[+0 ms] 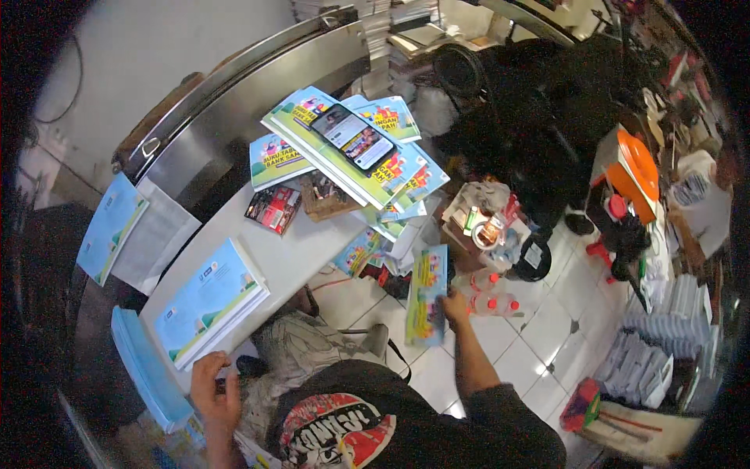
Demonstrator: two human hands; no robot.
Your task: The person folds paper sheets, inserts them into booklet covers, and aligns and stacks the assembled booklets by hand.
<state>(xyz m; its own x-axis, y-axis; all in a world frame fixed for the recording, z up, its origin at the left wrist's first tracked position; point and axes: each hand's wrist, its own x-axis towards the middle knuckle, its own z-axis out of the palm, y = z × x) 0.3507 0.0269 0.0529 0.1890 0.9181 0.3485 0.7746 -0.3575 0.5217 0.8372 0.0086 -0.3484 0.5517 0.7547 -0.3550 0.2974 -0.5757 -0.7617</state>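
My right hand (455, 307) grips the edge of a blue and green printed booklet (427, 285), held upright above the tiled floor to the right of the table. My left hand (216, 384) is empty, its fingers loosely bent and apart, just off the near corner of a stack of light-blue booklets (211, 301) on the white table (301, 250). Farther back lies a larger, uneven pile of similar booklets (344, 176), with a lit phone (353, 138) resting on top. A light-blue stack of covers (148, 367) stands at the table's left edge.
One booklet (113, 227) and a pale sheet (156, 238) lie beyond the table's left side. A red and black pack (273, 209) sits by the pile. Plastic bottles with red caps (484, 303) stand on the floor, near a cluttered box (484, 219). Bundled papers (637, 363) fill the right.
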